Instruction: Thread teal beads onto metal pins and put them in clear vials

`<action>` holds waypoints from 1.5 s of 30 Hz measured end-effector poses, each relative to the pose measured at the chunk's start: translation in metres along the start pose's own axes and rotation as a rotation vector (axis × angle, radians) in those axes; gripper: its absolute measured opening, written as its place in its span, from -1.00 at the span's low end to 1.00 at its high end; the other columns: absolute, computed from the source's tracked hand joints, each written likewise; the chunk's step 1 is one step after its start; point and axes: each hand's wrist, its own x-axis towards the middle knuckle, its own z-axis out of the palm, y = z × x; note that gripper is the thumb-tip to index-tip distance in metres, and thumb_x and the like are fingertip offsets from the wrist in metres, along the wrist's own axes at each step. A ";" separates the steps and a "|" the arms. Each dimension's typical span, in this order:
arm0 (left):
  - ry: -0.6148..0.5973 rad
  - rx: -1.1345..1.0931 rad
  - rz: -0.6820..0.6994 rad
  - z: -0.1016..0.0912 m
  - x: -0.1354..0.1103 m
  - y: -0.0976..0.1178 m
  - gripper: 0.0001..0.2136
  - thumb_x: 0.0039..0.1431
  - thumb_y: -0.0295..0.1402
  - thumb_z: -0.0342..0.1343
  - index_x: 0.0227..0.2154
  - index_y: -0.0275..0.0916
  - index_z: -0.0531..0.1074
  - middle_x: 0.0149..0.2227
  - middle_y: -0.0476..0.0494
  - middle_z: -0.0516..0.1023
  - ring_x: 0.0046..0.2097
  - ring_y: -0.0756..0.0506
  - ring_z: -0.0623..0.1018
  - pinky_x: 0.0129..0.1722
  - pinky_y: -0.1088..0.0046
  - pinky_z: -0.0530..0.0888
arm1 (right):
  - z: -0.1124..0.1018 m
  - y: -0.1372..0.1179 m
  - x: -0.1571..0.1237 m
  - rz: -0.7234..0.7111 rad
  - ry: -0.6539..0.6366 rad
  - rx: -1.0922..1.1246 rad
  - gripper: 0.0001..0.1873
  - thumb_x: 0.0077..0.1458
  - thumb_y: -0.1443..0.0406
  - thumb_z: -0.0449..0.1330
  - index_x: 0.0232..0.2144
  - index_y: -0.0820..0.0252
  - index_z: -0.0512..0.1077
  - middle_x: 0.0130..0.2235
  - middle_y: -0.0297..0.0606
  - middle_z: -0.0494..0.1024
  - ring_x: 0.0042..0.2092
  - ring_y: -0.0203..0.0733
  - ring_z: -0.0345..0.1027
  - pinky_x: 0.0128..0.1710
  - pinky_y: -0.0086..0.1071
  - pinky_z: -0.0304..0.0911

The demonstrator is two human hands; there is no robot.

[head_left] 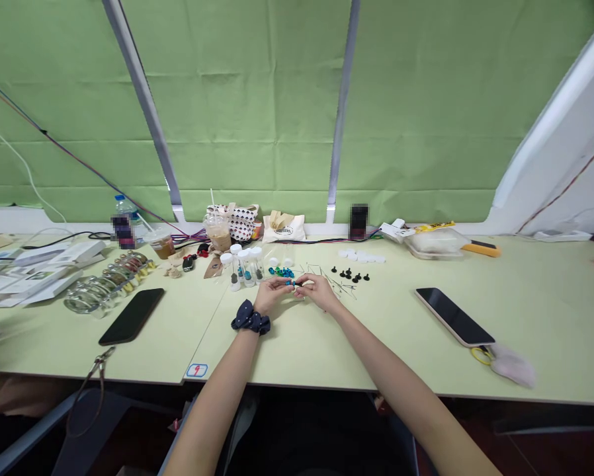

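Note:
My left hand [272,293], with a dark scrunchie [250,318] on its wrist, pinches a small blue piece [290,283]. Facing it, my right hand [317,291] is closed on a small black piece [298,285], which meets or nearly meets the blue one. The fingers partly cover both. Just beyond lie several blue and green pieces [283,272]. Thin metal wires [345,288] are spread beside and behind my right hand. Further right are several loose black pieces [349,274] shaped like pegs with flat heads. White caps [360,256] form a row behind them.
White-capped clear vials [247,272] stand left of my hands, near an iced drink cup [218,233]. Phones lie left [132,316] and right [453,316]. Clear ring-shaped items [86,295] line the left side. A plastic box [436,243] and yellow cutter [481,248] sit back right.

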 end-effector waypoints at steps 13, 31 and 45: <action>0.000 0.009 -0.005 0.002 0.000 0.001 -0.69 -0.26 -0.38 0.37 -0.34 -0.30 0.54 -0.30 -0.22 0.58 -0.23 -0.18 0.55 -0.07 0.08 0.40 | 0.002 0.010 0.003 0.065 0.053 -0.022 -0.62 -0.03 -0.02 0.14 -0.36 0.15 0.23 -0.60 -0.45 0.43 -0.65 -0.30 0.38 -0.67 -0.46 0.32; -0.046 -0.020 -0.027 0.006 -0.003 0.004 -0.68 -0.30 -0.37 0.38 -0.37 -0.32 0.54 -0.28 -0.20 0.58 -0.23 -0.15 0.55 -0.06 0.16 0.40 | 0.001 0.009 0.005 0.140 0.172 0.012 -0.60 -0.07 -0.03 0.18 -0.44 0.19 0.32 -0.70 -0.43 0.37 -0.76 -0.42 0.09 -0.80 -0.55 -0.04; -0.004 -0.021 0.016 0.003 0.000 0.000 -0.68 -0.27 -0.39 0.37 -0.34 -0.33 0.54 -0.29 -0.21 0.58 -0.23 -0.15 0.54 -0.07 0.16 0.41 | 0.001 0.001 0.002 0.230 0.108 -0.081 -0.48 -0.01 -0.13 0.05 -0.48 0.25 0.36 -0.61 -0.32 0.43 -0.73 -0.46 0.04 -0.78 -0.54 -0.12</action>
